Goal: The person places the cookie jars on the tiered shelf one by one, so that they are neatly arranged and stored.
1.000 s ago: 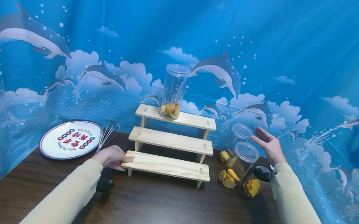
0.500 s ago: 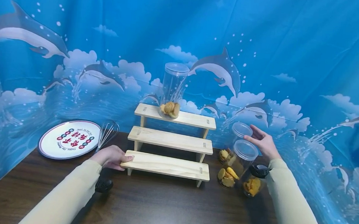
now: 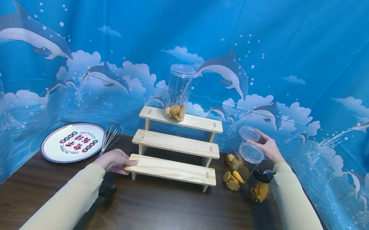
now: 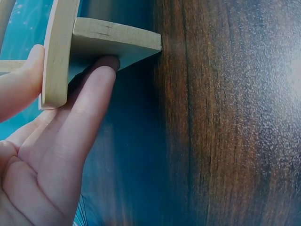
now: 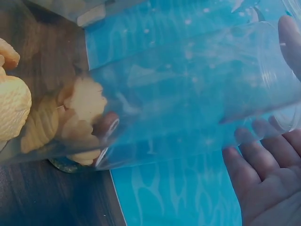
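My left hand (image 3: 115,161) holds the left end of the lowest step of a three-tier wooden display stand (image 3: 173,170). In the left wrist view the thumb lies over the board (image 4: 56,61) and the fingers reach underneath, beside a leg. At the right, my right hand (image 3: 269,147) grips the top of the rear clear plastic jar (image 3: 249,133). In the right wrist view its thumb and fingers (image 5: 254,165) lie on opposite sides of that jar. Yellowish snack pieces (image 5: 84,108) sit at the jar's bottom. A similar jar (image 3: 251,152) stands just in front.
Another lidded jar (image 3: 177,91) with snack pieces stands on the top step. A third jar (image 3: 259,192) at the right is partly hidden by my wrist. A white plate (image 3: 73,143) and a whisk (image 3: 109,138) are at the left, before a dolphin-print curtain (image 3: 289,58).
My right hand has moved left and down onto the rear jar's top. The jar in front has shifted slightly left. My left hand keeps its hold on the stand.
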`<state>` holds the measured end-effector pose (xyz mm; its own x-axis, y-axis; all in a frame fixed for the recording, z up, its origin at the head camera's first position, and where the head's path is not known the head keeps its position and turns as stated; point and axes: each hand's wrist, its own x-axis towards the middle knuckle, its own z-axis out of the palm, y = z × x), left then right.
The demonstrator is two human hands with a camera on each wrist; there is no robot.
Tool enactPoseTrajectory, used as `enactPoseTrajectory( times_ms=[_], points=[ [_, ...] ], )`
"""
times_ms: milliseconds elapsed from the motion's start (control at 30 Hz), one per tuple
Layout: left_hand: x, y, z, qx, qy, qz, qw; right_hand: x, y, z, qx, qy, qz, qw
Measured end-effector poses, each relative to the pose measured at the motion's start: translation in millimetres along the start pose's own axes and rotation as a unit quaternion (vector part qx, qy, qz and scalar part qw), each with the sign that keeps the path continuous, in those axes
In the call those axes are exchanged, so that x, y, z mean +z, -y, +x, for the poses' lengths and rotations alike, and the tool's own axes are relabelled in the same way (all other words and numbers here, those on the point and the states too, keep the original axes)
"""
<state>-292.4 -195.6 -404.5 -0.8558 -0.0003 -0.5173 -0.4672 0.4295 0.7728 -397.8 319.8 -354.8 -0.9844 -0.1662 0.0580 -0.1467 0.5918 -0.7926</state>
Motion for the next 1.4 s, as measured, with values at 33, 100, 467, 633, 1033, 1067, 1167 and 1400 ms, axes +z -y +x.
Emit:
enactPoseTrajectory(
  times_ms=[33, 100, 467, 633, 1033, 1067, 1167, 1400],
  points=[
    [0.0, 0.1, -0.2, 0.001, 0.001, 0.001, 1.0000, 0.0, 0.4, -0.2, 0.003, -0.001, -0.002, 1.000],
    [0.0, 0.6, -0.1, 0.001, 0.003, 0.003, 1.0000, -0.2, 1.2, -0.9, 0.009, -0.004, -0.006, 1.000],
    [0.6, 0.4, 0.0, -0.001, 0.003, 0.017, 0.9998, -5.1, 3.4, -11.1, 0.025, -0.035, -0.009, 0.999],
    [1.9, -3.1, -0.7, 0.000, 0.001, 0.026, 0.9997, -12.4, 11.1, -18.9, 0.029, -0.057, 0.018, 0.998],
    [-1.2, -0.7, -0.7, 0.005, 0.003, 0.002, 1.0000, -18.0, 33.6, -22.7, 0.003, -0.105, 0.060, 0.993],
    [-1.0, -0.4, -0.6, 0.006, 0.003, 0.000, 1.0000, -18.9, 35.7, -22.9, 0.001, -0.109, 0.059, 0.992],
    [-0.8, 0.3, -0.1, 0.012, 0.007, -0.005, 0.9999, -21.7, 42.4, -23.2, -0.010, -0.122, 0.057, 0.991],
    [-1.5, 0.8, 0.3, 0.012, 0.010, -0.005, 0.9999, -27.4, 61.8, -25.4, -0.029, -0.166, 0.059, 0.984]
  ],
)
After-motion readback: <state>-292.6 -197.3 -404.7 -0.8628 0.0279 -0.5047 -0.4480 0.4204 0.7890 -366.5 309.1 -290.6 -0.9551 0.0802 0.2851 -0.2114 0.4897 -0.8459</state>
